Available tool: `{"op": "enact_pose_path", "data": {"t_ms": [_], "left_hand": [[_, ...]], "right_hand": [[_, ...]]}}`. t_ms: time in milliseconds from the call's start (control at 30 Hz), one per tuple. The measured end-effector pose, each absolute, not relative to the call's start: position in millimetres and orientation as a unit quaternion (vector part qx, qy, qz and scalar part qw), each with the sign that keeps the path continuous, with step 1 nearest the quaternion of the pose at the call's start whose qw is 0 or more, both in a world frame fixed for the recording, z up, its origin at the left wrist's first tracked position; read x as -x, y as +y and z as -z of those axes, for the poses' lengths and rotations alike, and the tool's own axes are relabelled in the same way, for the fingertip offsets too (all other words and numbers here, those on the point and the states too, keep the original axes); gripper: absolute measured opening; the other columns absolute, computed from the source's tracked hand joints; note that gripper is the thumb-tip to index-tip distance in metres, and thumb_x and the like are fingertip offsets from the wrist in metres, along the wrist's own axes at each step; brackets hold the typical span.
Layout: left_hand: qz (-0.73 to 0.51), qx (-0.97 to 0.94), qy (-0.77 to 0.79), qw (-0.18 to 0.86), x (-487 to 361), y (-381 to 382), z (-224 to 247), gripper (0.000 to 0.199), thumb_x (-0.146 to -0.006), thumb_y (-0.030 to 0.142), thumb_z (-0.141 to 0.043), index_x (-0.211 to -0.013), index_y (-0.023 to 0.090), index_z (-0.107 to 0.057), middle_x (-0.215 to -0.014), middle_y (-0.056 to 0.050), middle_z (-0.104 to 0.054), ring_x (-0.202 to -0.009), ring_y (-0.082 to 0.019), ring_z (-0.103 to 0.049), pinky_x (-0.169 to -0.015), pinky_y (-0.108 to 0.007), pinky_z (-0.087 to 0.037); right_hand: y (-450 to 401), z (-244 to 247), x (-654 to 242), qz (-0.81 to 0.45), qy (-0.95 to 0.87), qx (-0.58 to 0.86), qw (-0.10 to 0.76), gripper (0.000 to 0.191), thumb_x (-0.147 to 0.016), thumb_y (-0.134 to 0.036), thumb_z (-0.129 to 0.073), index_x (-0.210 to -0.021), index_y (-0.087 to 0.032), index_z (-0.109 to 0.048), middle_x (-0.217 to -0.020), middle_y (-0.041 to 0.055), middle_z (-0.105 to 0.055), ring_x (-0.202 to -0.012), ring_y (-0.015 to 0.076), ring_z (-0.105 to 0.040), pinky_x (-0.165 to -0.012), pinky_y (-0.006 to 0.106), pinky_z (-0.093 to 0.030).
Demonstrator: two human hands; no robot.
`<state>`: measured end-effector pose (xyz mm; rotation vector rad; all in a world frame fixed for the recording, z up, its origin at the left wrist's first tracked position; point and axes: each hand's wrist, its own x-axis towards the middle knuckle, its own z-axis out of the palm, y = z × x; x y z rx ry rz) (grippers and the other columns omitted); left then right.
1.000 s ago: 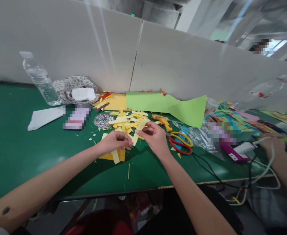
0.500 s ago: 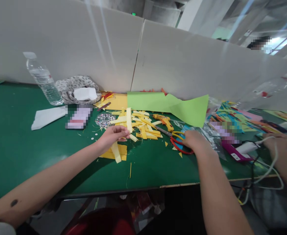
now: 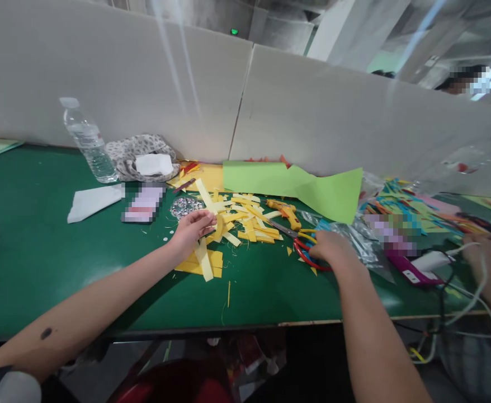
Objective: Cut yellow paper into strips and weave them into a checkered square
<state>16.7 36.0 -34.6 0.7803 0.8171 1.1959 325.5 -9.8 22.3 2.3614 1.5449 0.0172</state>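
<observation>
A pale yellow paper strip (image 3: 204,195) is pinched in the fingers of my left hand (image 3: 195,228), leaning up and to the left. Below that hand another pale strip (image 3: 204,261) lies across yellow-orange paper pieces (image 3: 217,263). My right hand (image 3: 328,246) is closed at the handles of red and yellow scissors (image 3: 308,254), whose blades point left toward a loose pile of yellow strips (image 3: 249,218). Behind the scissors lies a yellow glue gun (image 3: 286,211). A round patch of small googly eyes (image 3: 185,207) sits left of the pile.
A water bottle (image 3: 90,145), patterned cloth (image 3: 140,146), white paper (image 3: 92,202) and phone (image 3: 146,202) are at left. Green paper (image 3: 296,182) leans on the divider (image 3: 333,112). Colourful strips (image 3: 405,201), a purple box (image 3: 413,271), cables and another person's hand (image 3: 486,254) are at right.
The strip in my left hand has tilted from nearly upright toward the left. The whole view has shifted slightly. My right hand stays at the scissors.
</observation>
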Motion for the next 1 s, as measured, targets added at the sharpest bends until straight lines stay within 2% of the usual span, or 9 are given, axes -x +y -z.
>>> {"op": "enact_pose_path", "data": {"t_ms": [133, 233, 300, 400, 467, 600, 733, 1000], "left_hand": [[-0.534, -0.354, 0.366, 0.675, -17.9, 36.0, 35.0, 0.013, -0.068, 0.023, -0.073, -0.074, 0.015, -0.065, -0.071, -0.002, -0.066, -0.070, -0.010, -0.064, -0.068, -0.021, -0.051], [-0.537, -0.361, 0.368, 0.668, -18.8, 34.9, 33.9, 0.016, -0.066, 0.025, -0.074, -0.075, 0.016, -0.064, -0.072, -0.002, -0.067, -0.071, -0.011, -0.064, -0.069, -0.023, -0.050], [-0.538, -0.369, 0.365, 0.664, -19.6, 33.5, 33.5, 0.019, -0.066, 0.026, -0.075, -0.077, 0.015, -0.064, -0.073, -0.002, -0.067, -0.072, -0.011, -0.064, -0.069, -0.023, -0.050], [-0.543, -0.384, 0.361, 0.654, -20.7, 30.2, 32.6, 0.022, -0.066, 0.029, -0.075, -0.079, 0.015, -0.063, -0.074, -0.002, -0.067, -0.073, -0.011, -0.064, -0.067, -0.022, -0.050], [-0.549, -0.392, 0.357, 0.646, -21.0, 27.6, 31.0, 0.024, -0.066, 0.030, -0.075, -0.080, 0.015, -0.062, -0.075, -0.002, -0.067, -0.073, -0.011, -0.064, -0.065, -0.020, -0.050], [-0.568, -0.406, 0.357, 0.620, -20.0, 23.9, 25.8, 0.026, -0.066, 0.033, -0.074, -0.082, 0.016, -0.061, -0.080, -0.002, -0.068, -0.072, -0.011, -0.064, -0.059, -0.018, -0.048], [-0.582, -0.409, 0.360, 0.603, -19.8, 23.9, 21.9, 0.027, -0.066, 0.035, -0.074, -0.080, 0.017, -0.060, -0.081, -0.002, -0.068, -0.064, -0.009, -0.062, -0.052, -0.017, -0.046], [-0.582, -0.409, 0.341, 0.615, -22.0, 24.0, 24.6, 0.021, -0.068, 0.032, -0.072, -0.079, 0.017, -0.062, -0.071, 0.002, -0.064, -0.060, -0.007, -0.060, -0.049, -0.015, -0.042]], "right_hand": [[-12.8, -40.6, -327.6, 0.032, 0.542, -0.831, 0.120, 0.018, -0.067, -0.027, -0.054, -0.077, -0.015, -0.065, -0.079, 0.0130, -0.065, -0.074, 0.0261, -0.062, -0.055, 0.029, -0.040], [-16.1, -52.8, -316.7, 0.026, 0.536, -0.844, -0.004, 0.024, -0.071, -0.037, -0.052, -0.083, -0.018, -0.061, -0.080, 0.0105, -0.065, -0.073, 0.0257, -0.061, -0.056, 0.030, -0.039], [-17.5, -54.4, -299.2, 0.009, 0.532, -0.843, -0.084, 0.036, -0.074, -0.051, -0.047, -0.086, -0.019, -0.058, -0.080, 0.0096, -0.064, -0.073, 0.0259, -0.060, -0.057, 0.030, -0.039], [-19.9, -44.4, -261.5, 0.005, 0.556, -0.807, -0.198, 0.045, -0.071, -0.063, -0.048, -0.085, -0.020, -0.051, -0.082, 0.0081, -0.062, -0.075, 0.0248, -0.059, -0.058, 0.031, -0.040], [-23.2, -31.9, -234.8, 0.029, 0.591, -0.780, -0.202, 0.048, -0.067, -0.063, -0.054, -0.088, -0.020, -0.048, -0.089, 0.0097, -0.061, -0.078, 0.0253, -0.060, -0.058, 0.030, -0.040], [-31.9, -8.5, -194.4, 0.092, 0.664, -0.722, -0.170, 0.043, -0.072, -0.060, -0.051, -0.088, -0.020, -0.044, -0.088, 0.0083, -0.061, -0.072, 0.0233, -0.061, -0.053, 0.029, -0.038], [-36.9, 0.3, -178.2, 0.063, 0.692, -0.701, -0.160, 0.040, -0.075, -0.057, -0.047, -0.087, -0.020, -0.043, -0.092, 0.0100, -0.060, -0.079, 0.0261, -0.062, -0.054, 0.029, -0.037], [-39.1, 2.4, -172.9, 0.033, 0.700, -0.696, -0.159, 0.040, -0.076, -0.059, -0.046, -0.084, -0.020, -0.041, -0.087, 0.0088, -0.058, -0.077, 0.0260, -0.061, -0.053, 0.029, -0.036]]}}
